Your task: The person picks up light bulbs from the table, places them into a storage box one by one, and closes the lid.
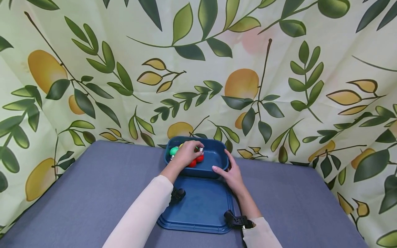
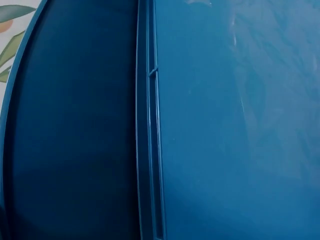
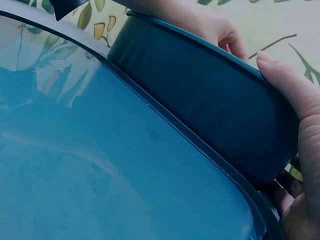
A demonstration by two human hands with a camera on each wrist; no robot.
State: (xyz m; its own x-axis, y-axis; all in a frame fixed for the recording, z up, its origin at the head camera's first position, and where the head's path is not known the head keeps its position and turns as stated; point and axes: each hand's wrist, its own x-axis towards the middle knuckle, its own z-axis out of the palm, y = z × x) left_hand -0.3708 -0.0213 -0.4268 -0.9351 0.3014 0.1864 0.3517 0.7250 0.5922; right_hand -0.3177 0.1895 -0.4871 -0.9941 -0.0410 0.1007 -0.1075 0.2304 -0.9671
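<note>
A dark blue plastic container stands on the table, with its blue lid lying flat in front of it. My right hand grips the container's right end, thumb at the rim and fingers round the outside wall. Inside, at the left, lie small bulb-shaped pieces: a green bulb, red bulbs and a bit of yellow. My left hand reaches in over them, its curled fingertips pinching a bulb with a silver cap. That bulb's body is mostly hidden. The left wrist view shows the lid and the container's wall.
A grey-blue cloth covers the table. Behind it hangs a curtain printed with leaves and fruit. Black wrist cameras sit on both forearms, the right camera over the lid's right edge.
</note>
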